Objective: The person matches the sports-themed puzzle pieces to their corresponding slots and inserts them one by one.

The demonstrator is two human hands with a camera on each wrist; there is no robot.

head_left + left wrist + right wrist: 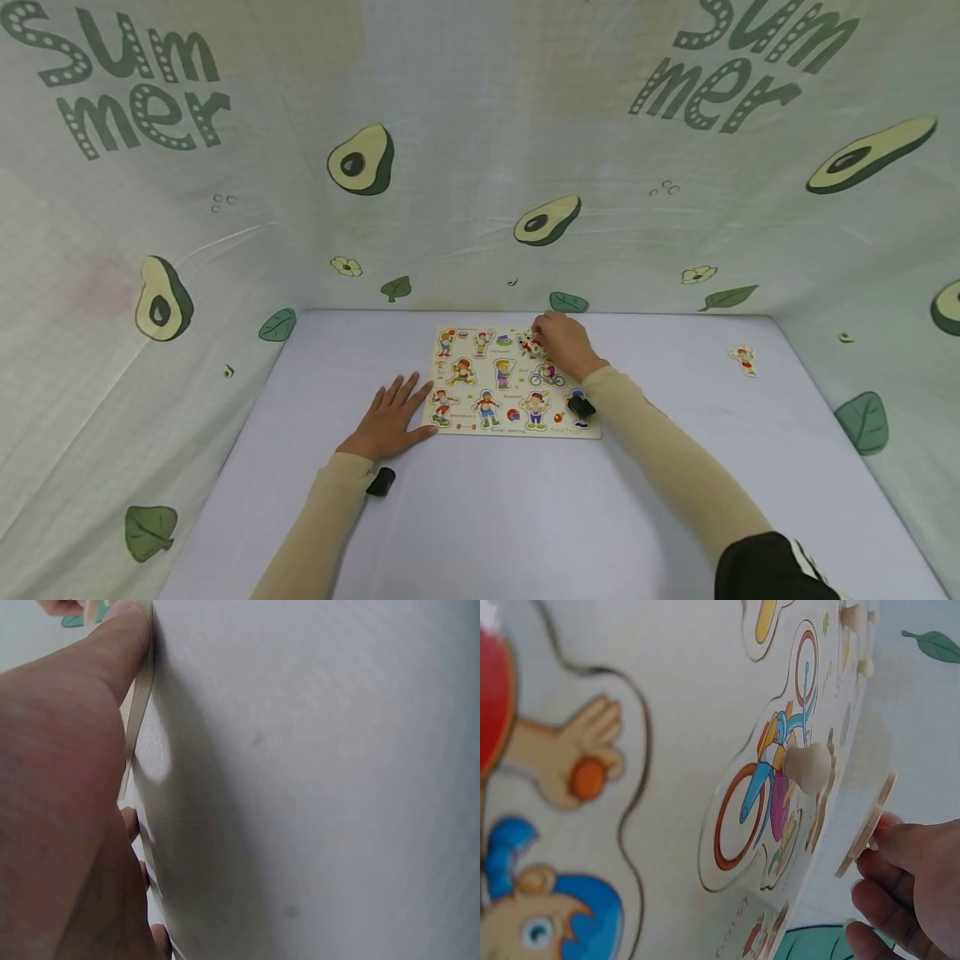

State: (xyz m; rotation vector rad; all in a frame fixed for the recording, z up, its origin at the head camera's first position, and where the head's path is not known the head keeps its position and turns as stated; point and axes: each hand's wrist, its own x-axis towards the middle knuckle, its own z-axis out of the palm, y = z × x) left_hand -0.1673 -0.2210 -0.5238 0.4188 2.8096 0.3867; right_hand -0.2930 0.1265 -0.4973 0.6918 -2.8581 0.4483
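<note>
A wooden knob puzzle board (471,423) printed with sporty cartoon children lies near the table's far side. My right hand (564,340) pinches a thin wooden puzzle piece (870,825), close over the board's upper right part. The right wrist view shows that piece edge-on, tilted and apart from the board, its picture side hidden. A cyclist piece (784,761) with a round knob sits in the board nearby. My left hand (384,423) rests flat with fingers spread, thumb and fingertips at the board's left edge.
One loose puzzle piece (744,360) lies on the white table (480,517) at the far right. Behind the table hangs a pale cloth (450,150) printed with avocados and leaves, and it also covers both sides.
</note>
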